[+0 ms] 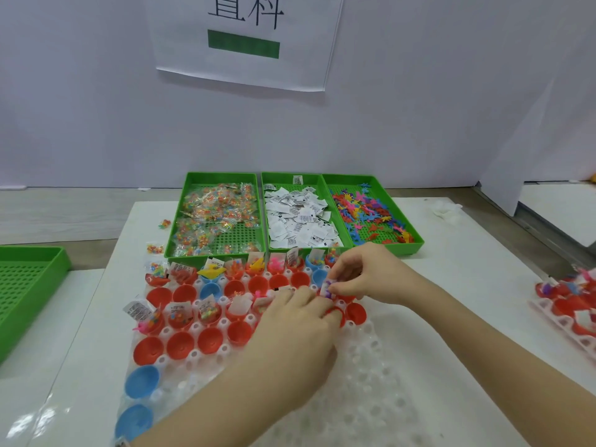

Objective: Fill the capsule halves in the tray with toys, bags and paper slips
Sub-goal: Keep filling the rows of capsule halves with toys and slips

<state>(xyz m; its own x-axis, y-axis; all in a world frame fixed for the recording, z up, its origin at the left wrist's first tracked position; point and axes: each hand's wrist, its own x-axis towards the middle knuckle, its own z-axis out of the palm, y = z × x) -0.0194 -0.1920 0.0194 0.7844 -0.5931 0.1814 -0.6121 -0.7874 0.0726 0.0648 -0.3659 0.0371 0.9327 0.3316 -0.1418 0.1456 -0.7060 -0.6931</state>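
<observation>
A clear plastic tray (364, 375) lies in front of me, its cups holding red capsule halves (209, 340) and blue capsule halves (142, 380). Several halves in the far rows hold toys, bead bags and paper slips. My right hand (364, 275) pinches a purple toy with a white paper slip (327, 288) over a red half at the tray's right side. My left hand (300, 324) rests palm down on the tray, fingers on a red half (335, 312) just below that spot; its fingers hide what lies beneath.
Three green bins stand behind the tray: bead bags (216, 214), paper slips (296, 217), coloured toys (371, 214). Another green bin (29, 285) sits at the left edge. A second filled tray (571, 304) lies at the right. Two loose bead bags (154, 248) lie beside the bins.
</observation>
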